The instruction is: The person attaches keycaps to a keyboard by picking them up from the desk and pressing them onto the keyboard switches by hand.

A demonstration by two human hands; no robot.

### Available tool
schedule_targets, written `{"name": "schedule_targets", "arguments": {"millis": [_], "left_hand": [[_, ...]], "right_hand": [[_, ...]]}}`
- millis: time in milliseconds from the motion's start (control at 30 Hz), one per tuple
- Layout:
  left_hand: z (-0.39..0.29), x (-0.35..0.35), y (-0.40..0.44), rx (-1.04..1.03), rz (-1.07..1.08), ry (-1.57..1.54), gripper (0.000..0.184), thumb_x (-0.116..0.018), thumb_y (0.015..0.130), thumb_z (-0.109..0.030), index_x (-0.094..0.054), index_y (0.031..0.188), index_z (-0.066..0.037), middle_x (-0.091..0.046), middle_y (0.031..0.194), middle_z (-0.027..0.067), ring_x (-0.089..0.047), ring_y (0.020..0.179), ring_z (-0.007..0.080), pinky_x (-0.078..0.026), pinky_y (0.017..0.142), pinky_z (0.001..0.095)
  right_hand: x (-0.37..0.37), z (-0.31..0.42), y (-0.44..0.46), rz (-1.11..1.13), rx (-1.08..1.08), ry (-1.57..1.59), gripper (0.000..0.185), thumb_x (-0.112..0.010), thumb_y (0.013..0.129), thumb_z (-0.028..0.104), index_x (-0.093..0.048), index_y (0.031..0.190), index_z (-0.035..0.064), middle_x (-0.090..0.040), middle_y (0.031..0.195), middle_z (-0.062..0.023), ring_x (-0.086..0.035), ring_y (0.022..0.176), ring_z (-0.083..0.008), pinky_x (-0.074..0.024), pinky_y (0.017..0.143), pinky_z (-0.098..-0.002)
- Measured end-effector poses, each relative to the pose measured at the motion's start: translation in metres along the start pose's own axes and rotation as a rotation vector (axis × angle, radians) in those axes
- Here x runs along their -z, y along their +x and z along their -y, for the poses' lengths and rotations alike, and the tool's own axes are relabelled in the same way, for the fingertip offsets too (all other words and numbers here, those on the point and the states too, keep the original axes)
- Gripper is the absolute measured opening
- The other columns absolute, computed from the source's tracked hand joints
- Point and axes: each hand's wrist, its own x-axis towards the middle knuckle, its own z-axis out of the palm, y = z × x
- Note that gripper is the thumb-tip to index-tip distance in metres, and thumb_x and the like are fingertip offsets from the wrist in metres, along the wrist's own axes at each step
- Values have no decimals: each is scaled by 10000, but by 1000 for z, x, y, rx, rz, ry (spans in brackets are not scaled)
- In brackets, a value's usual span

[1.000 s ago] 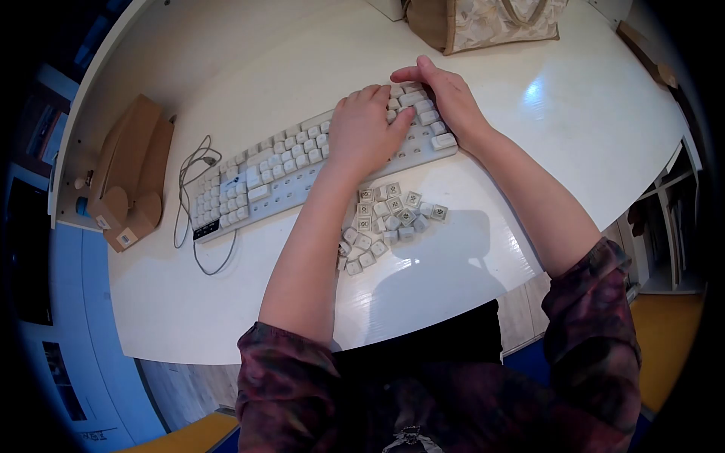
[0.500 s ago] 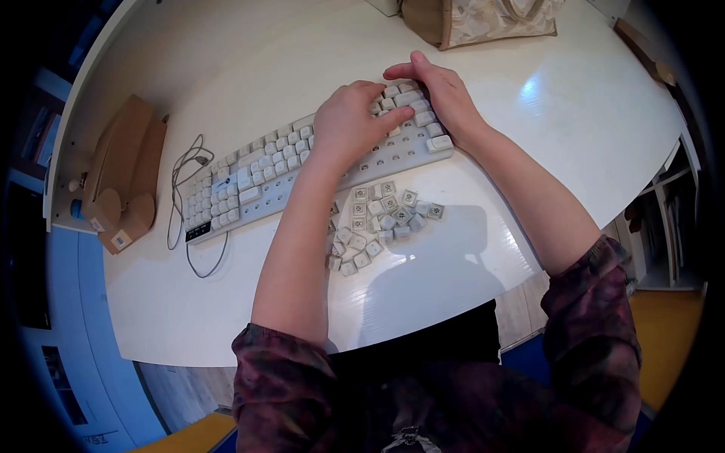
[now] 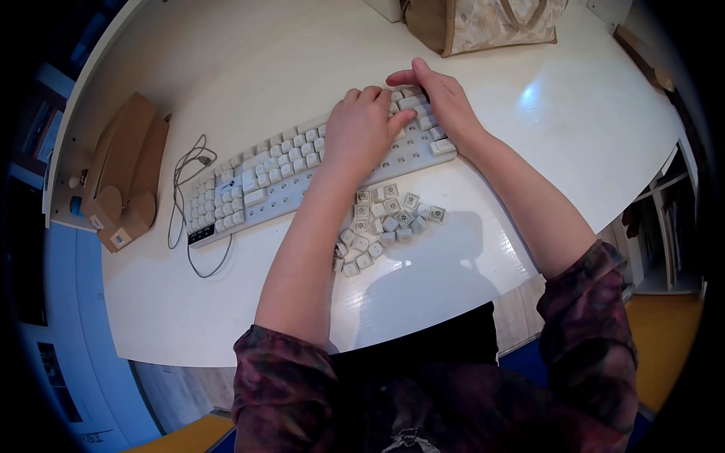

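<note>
A white keyboard (image 3: 260, 195) lies slantwise on the table, and its nearest row shows bare switches where caps are off. My left hand (image 3: 359, 136) rests over the keys of its right half, fingers bent down and thumb stretched out apart from them; the fingertips are partly hidden. Around the keyboard's far right corner my right hand (image 3: 447, 106) is cupped, its palm against the end and its fingers along the far edge. A loose pile of keycaps (image 3: 391, 205) lies in front of the keyboard, some upside down; my left forearm passes beside it.
A grey cable (image 3: 178, 189) loops at the keyboard's left end. Farther left stands an open cardboard box (image 3: 124, 162). A patterned bag (image 3: 491, 26) sits at the table's back. The curved front edge of the white table (image 3: 219, 325) is close to my body.
My left hand has shifted slightly right and nearer over the keys. The right hand stays at the keyboard's corner. The whole view has moved a little.
</note>
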Motion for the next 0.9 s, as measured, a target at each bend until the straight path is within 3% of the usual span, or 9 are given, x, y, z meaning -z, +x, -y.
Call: {"name": "schedule_targets", "arguments": {"millis": [233, 533, 733, 900], "left_hand": [[-3, -7, -1, -7, -67, 59, 505, -562, 984, -432, -649, 1216, 8, -658, 1206, 144, -594, 1100, 318, -497, 941, 419], [3, -5, -2, 44, -19, -91, 608, -585, 939, -511, -616, 1310, -31, -582, 1302, 134, -512, 1212, 307, -398, 1062, 407], [0, -2, 3, 51, 55, -72, 551, -562, 967, -462, -611, 1318, -40, -587, 1274, 142, -515, 1191, 321, -417, 1040, 418], [-4, -7, 1, 14, -25, -47, 456, -533, 997, -392, -636, 1273, -44, -614, 1212, 139, -543, 1113, 330, -450, 993, 428]], "right_hand": [[2, 3, 0, -10, -16, -20, 596, -411, 1053, 501, -701, 1134, -14, -703, 1097, -106, -631, 1040, -183, -461, 965, -310], [-1, 7, -2, 4, -34, 13, 570, -443, 1046, 477, -698, 1126, -26, -704, 1074, -105, -631, 1014, -176, -472, 937, -300], [-1, 1, 0, 9, 4, 17, 564, -462, 1038, 465, -697, 1117, -42, -705, 1080, -120, -623, 1028, -183, -453, 960, -308], [0, -1, 1, 6, 31, -8, 558, -453, 1044, 461, -700, 1116, -33, -706, 1091, -118, -625, 1040, -182, -455, 966, -312]]}}
